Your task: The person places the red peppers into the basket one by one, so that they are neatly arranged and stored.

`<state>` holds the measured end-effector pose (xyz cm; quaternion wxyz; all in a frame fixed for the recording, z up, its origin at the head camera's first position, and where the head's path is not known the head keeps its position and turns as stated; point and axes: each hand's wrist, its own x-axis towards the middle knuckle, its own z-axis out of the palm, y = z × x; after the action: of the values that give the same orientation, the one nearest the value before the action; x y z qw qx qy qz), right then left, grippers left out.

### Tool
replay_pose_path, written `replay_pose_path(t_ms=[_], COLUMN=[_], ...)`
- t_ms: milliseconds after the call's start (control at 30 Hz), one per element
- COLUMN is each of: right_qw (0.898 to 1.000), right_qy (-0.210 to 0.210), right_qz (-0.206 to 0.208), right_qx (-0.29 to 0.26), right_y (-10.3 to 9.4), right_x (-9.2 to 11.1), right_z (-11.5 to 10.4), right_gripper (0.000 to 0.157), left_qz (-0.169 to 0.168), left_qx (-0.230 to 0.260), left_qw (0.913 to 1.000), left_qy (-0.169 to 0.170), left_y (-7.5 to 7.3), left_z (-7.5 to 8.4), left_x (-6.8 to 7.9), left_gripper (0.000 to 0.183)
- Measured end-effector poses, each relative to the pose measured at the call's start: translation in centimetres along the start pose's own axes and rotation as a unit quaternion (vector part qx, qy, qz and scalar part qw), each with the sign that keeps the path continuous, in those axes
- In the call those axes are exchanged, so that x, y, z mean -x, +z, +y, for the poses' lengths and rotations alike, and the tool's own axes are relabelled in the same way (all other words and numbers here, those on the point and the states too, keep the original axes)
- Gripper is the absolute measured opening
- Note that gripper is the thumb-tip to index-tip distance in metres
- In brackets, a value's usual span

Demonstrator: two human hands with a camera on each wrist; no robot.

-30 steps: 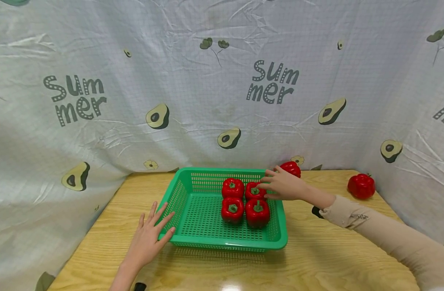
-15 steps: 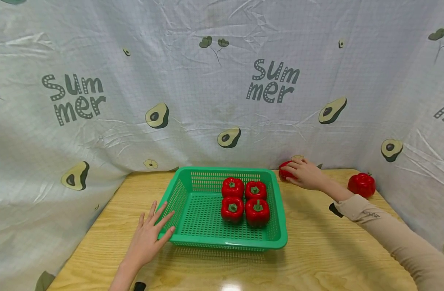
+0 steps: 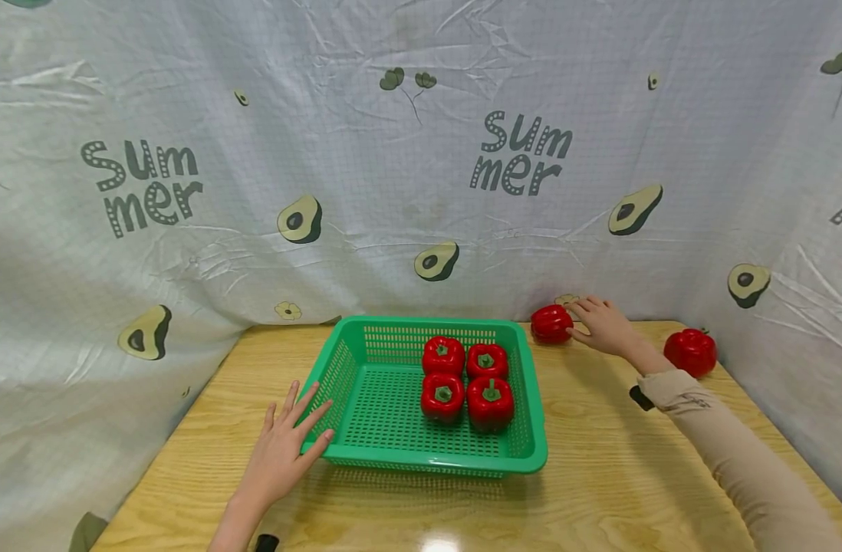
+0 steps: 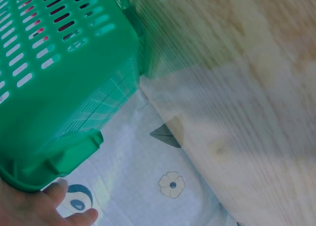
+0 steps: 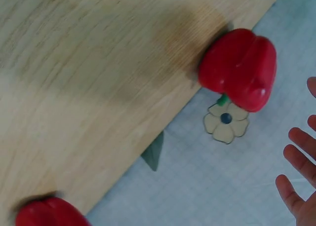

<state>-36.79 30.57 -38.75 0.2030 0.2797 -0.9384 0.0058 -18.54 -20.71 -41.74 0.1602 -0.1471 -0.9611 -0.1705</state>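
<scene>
My left hand (image 3: 279,452), fingers spread and straight, rests at the left rim of a green plastic basket (image 3: 428,461). In the left wrist view its fingertips (image 4: 57,190) meet the basket's edge. Several red bell peppers (image 3: 443,396) with green stems stand grouped in the basket's right half. Behind and right of the basket, a red bell pepper (image 3: 550,324) lies on its side near the cloth. My right hand (image 3: 603,330) is just to the right of that pepper, fingers loosely extended. The right wrist view shows the spread fingers apart from the pepper (image 5: 238,70), holding nothing.
Another red bell pepper (image 3: 690,353) sits at the far right end of the wooden table (image 3: 600,460). A printed cloth (image 3: 366,192) hangs behind the table and along both sides.
My right hand has gone from over the basket's back right corner to the pepper behind it, covered it, then shifted right off it. The left hand and basket have stayed put.
</scene>
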Motion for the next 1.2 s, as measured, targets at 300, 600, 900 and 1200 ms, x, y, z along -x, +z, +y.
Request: replay_pose_path(t_ms=[300,600,900,1200], right_qw=[0.997,0.989,0.991,0.987], right_qy=[0.062,0.110,0.092,0.100], right_qz=[-0.039,-0.090,-0.090,-0.118], right_qx=[-0.009,-0.035,-0.022,-0.036], right_y=[1.0,2.1,2.5,2.3], right_x=[-0.2,-0.9,-1.1,-1.4], right_z=[0.7,1.1,1.0,0.6], right_gripper=[0.051,0.069,0.077,0.076], left_qz=[-0.002,-0.006,-0.007,-0.009], left_qx=[-0.001,0.001,0.004,0.008], left_qw=[1.0000,1.0000,1.0000,0.9999], left_qy=[0.000,-0.004,-0.003,-0.006], left_y=[-0.1,-0.1,-0.2,-0.3], left_z=[0.1,0.2,0.3,0.2], left_x=[0.1,0.1,0.1,0.0], left_gripper=[0.046,0.046,0.046,0.046])
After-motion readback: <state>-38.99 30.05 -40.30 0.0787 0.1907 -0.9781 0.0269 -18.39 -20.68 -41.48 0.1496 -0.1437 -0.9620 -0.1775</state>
